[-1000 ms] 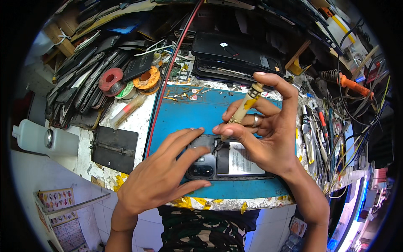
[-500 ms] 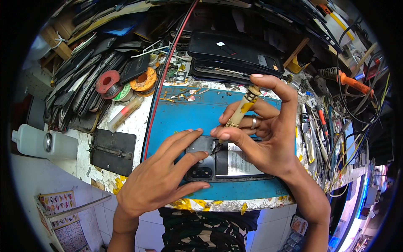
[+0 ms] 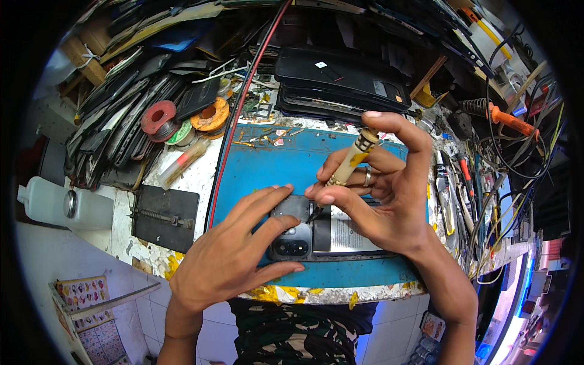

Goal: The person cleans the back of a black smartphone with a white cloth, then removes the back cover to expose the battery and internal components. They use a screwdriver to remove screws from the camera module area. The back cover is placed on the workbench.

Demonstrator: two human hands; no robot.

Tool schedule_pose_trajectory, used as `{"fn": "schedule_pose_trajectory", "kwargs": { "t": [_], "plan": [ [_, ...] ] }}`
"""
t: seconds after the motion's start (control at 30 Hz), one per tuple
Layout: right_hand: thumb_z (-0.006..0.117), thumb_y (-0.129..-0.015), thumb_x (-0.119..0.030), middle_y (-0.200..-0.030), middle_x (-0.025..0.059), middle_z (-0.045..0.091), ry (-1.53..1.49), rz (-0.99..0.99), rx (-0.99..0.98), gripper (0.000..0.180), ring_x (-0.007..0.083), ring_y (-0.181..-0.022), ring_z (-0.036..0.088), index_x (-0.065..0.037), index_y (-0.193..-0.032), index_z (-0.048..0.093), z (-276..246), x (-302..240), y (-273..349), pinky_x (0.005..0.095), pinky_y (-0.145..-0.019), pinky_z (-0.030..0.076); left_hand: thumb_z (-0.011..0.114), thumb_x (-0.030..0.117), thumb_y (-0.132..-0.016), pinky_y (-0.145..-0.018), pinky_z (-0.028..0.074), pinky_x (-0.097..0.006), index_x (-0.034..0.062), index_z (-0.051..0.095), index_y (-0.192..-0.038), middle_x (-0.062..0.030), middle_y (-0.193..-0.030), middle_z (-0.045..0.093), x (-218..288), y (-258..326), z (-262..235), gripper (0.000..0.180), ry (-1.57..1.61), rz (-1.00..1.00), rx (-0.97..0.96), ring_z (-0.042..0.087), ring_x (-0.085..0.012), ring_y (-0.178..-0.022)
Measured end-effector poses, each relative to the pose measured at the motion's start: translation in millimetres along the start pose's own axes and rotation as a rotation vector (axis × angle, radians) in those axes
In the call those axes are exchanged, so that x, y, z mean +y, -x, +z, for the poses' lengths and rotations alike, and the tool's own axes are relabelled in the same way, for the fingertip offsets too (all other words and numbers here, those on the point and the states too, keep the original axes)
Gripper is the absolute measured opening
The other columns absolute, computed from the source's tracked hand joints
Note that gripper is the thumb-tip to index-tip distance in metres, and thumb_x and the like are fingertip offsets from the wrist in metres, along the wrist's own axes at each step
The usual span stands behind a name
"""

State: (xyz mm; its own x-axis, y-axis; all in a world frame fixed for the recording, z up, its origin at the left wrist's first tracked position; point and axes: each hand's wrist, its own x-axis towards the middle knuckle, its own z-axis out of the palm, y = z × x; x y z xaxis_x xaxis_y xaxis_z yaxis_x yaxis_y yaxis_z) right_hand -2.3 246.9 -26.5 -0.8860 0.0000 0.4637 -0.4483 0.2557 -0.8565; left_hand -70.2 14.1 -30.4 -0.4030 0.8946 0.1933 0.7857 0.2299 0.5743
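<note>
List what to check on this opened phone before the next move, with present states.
1. Screwdriver in right hand: ok, index fingertip on its end.
2. Screwdriver tip seated in a screw: cannot tell, too small.
3. Left hand over the phone: ok.
4. Phone lying on blue mat: ok.
5. Battery uncovered: ok, partly hidden.
6. Mat free of scraps: not ok, bits at far edge.

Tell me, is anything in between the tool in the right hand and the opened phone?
Nothing visible is. The right hand holds the cream-handled tool, and its dark tip reaches down to the phone. The left hand lies over the camera end, beside the tip, not blocking it.
</note>
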Motion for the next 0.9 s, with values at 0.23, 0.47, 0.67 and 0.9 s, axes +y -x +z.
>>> {"fn": "schedule_pose_trajectory", "kwargs": {
  "t": [0.23,0.47,0.67,0.9],
  "plan": [
    [0.07,-0.091,0.005,-0.109,0.0239,0.065,0.051,-0.169,-0.154,0.073,0.033,-0.099,0.072,-0.013,-0.143,0.022,-1.6,-0.3,-1.1,0.0426,-0.083,0.063,0.085,0.03,-0.079,-0.09,0.055,-0.045,0.0012,0.068,-0.104,-0.0198,-0.117,0.066,16.0,-3.0,-17.1,0.042,0.234,0.177,0.169,0.065,-0.0392,-0.107],
    [0.081,-0.084,-0.014,-0.103,0.0219,0.063,0.199,-0.369,-0.061,0.061,0.0267,-0.087,0.071,-0.009,-0.13,0.04,-12.4,-8.1,-7.1,0.036,-0.072,0.062,0.071,0.027,-0.098,-0.055,0.046,-0.031,-0.0055,0.074,-0.098,-0.0126,-0.081,0.067,61.9,15.5,-30.3,0.033,1.798,0.492,-0.176,0.058,-0.0231,-0.061],
    [0.082,-0.083,-0.019,-0.095,0.0205,0.063,0.218,-0.371,-0.065,0.059,0.0252,-0.08,0.07,-0.007,-0.125,0.042,-13.6,-10.4,-6.9,0.0354,-0.07,0.062,0.073,0.026,-0.096,-0.047,0.035,-0.035,-0.0122,0.068,-0.106,-0.0155,-0.081,0.064,66.8,14.5,-13.2,0.039,1.811,0.737,-0.286,0.055,-0.0252,-0.057],
    [0.084,-0.081,-0.019,-0.097,0.0185,0.062,0.243,-0.436,-0.03,0.06,0.0224,-0.084,0.067,-0.007,-0.126,0.047,-11.3,-9.9,-9.7,0.0319,-0.07,0.059,0.066,0.022,-0.099,-0.058,0.052,-0.033,0.0008,0.057,-0.097,-0.0133,-0.074,0.06,51.5,19.1,-19.5,0.023,1.244,0.189,0.198,0.064,-0.0226,-0.065]
  ]
}}
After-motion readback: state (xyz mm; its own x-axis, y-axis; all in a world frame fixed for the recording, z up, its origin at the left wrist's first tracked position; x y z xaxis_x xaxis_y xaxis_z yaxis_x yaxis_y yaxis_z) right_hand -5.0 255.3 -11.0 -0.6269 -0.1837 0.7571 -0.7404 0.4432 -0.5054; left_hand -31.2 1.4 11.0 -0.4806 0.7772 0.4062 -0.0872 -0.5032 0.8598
